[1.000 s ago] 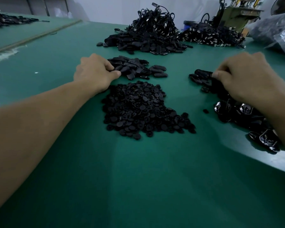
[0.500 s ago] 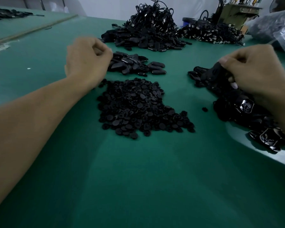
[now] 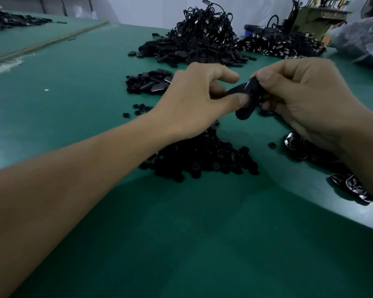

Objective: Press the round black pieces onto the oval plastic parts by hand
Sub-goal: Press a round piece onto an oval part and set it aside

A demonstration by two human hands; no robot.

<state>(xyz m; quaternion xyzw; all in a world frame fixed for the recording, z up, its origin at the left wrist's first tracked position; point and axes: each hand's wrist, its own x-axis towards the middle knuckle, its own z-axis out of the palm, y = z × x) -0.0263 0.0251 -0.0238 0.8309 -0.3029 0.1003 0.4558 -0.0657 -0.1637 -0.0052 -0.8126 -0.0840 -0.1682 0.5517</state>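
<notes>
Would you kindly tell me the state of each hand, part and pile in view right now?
left hand: pinches the oval part, thumb on it
right hand: grips the oval part's other end
oval part: held above the table between both hands
round black pieces: loose heap lying on the table
glossy parts: loose pile lying at the right
</notes>
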